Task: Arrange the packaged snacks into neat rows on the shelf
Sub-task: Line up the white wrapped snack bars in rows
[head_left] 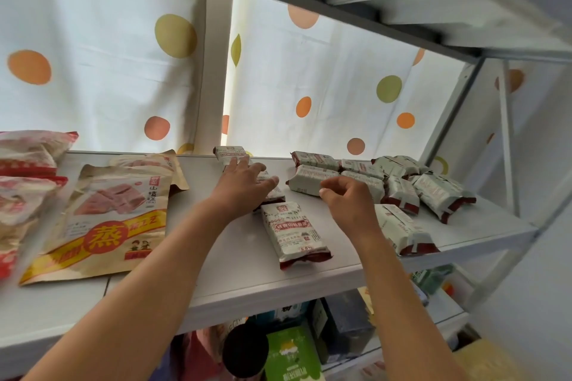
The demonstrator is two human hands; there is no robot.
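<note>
The left hand presses flat on a snack pack. The right hand is loosely curled, empty. A hard push may knock the pack behind off the shelf.

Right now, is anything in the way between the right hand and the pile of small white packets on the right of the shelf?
Nothing visible is. The right hand, fingers loosely curled and holding nothing, hovers right at the nearest packet of the pile. The left hand lies flat on another packet further left, out of the way.
</note>
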